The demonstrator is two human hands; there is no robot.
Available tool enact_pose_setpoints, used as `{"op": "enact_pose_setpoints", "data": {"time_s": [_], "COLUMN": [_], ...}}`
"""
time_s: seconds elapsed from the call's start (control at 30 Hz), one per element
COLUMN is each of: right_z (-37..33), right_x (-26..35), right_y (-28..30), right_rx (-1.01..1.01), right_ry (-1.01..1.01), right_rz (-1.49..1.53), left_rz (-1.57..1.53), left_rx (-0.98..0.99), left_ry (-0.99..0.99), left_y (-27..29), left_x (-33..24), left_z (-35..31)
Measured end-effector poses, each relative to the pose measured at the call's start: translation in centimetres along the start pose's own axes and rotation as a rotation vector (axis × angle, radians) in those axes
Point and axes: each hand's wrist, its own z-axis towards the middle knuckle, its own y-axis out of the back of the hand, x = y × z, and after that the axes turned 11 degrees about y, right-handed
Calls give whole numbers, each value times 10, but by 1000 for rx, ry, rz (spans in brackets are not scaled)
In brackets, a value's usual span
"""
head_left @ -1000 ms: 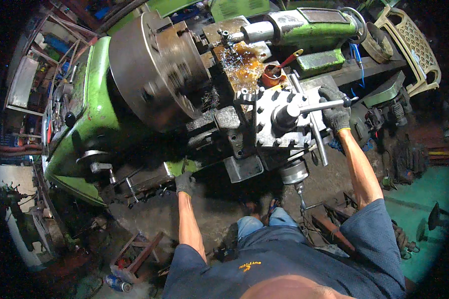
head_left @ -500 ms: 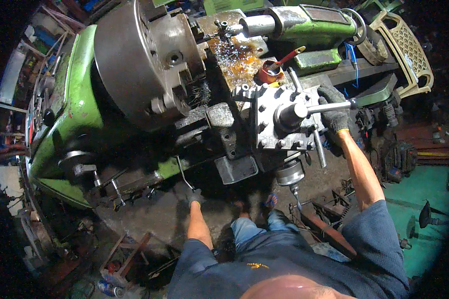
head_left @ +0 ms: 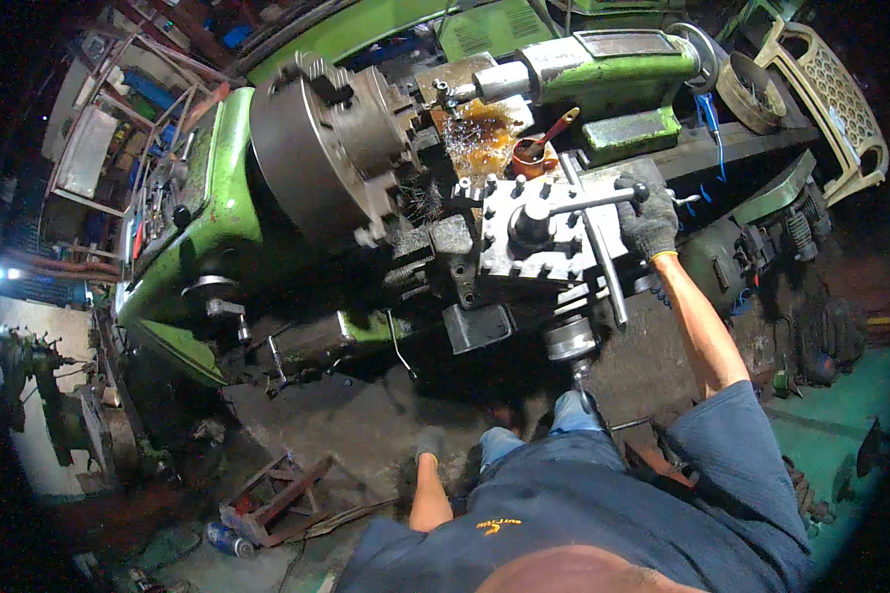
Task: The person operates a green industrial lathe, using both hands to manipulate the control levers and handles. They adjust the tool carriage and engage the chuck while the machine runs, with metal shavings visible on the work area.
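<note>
My right hand [head_left: 648, 219], in a dark grey knit glove, is closed at the right side of the square tool post [head_left: 504, 232] of a green lathe. The tool post's clamping lever [head_left: 588, 201] crosses above the fingers, its ball end over the glove. What the fingers wrap round is hidden beneath. A long steel bar [head_left: 603, 262] slants just left of this hand. My left hand [head_left: 427, 442], also gloved, hangs low by my leg, apart from the lathe's bent lever [head_left: 400, 346]. Its fingers blur into the dark floor.
The large chuck [head_left: 316, 153] stands at the left, facing the tailstock [head_left: 608, 69]. A red cup with a brush [head_left: 532, 158] sits behind the tool post, beside an oily, chip-strewn surface [head_left: 480, 128]. A cream plastic chair [head_left: 831, 104] stands far right; a metal frame [head_left: 282, 499] lies lower left.
My left hand has come away from the bent lever and dropped down toward my leg. My right hand stays by the tool post. The whole view has shifted.
</note>
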Motion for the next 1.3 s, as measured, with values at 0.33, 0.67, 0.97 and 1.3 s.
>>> {"op": "enact_pose_setpoints", "data": {"time_s": [0.33, 0.67, 0.97, 1.3], "right_z": [-18, -11, -23, -21], "right_x": [-23, -24, -31, -30], "right_y": [8, 23, 10, 20], "right_rx": [-109, -21, 30, 40], "right_ry": [123, 172, 131, 175], "right_rz": [-44, -132, -76, -70], "left_rz": [-1420, -666, -303, -327], "left_rx": [-982, -1549, -1517, -1284], "left_ry": [35, -441, -467, -278], "left_y": [386, 614, 587, 594], "left_x": [-152, -287, -270, -277], "left_z": [-55, -86, -45, -62]}}
